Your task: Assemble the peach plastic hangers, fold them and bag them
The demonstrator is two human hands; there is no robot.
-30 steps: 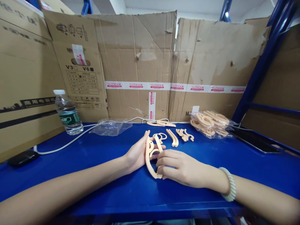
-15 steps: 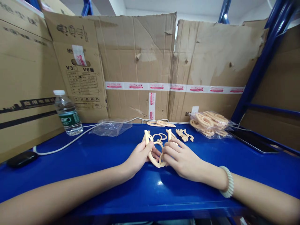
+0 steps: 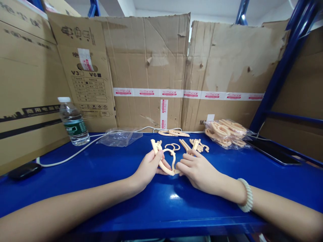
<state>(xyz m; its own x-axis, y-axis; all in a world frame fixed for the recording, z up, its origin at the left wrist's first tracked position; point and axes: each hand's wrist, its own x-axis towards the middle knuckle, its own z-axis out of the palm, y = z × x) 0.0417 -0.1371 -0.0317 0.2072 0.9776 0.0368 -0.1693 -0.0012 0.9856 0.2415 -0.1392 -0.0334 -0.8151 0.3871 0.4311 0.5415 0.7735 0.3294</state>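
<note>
A beige folding clothes hanger (image 3: 167, 169) is held low above the blue table between my two hands. My left hand (image 3: 147, 167) is closed on one arm of it, thumb on top and fingers behind. The curved hook shows in the middle, pointing away from me. My right hand (image 3: 196, 171) is wrapped round the other arm, whose tip sticks up past the fingers; most of that arm is hidden. Just beyond the hands lie loose beige hook pieces (image 3: 173, 146), straight arm pieces (image 3: 184, 145) and a small pile of curved hooks (image 3: 204, 146).
Beige hanger parts (image 3: 171, 133) lie at the back by a white cable (image 3: 73, 155). A clear bag of parts (image 3: 224, 133) and a black tablet-like slab (image 3: 272, 152) are right. Left are a water bottle (image 3: 74, 126), crumpled plastic (image 3: 118, 137) and a black object (image 3: 24, 170). Cardboard (image 3: 148, 60) walls the back.
The hanger's two arms have spread apart: the left tip has gone left and the right tip right. My right hand has turned slightly outward with its arm.
</note>
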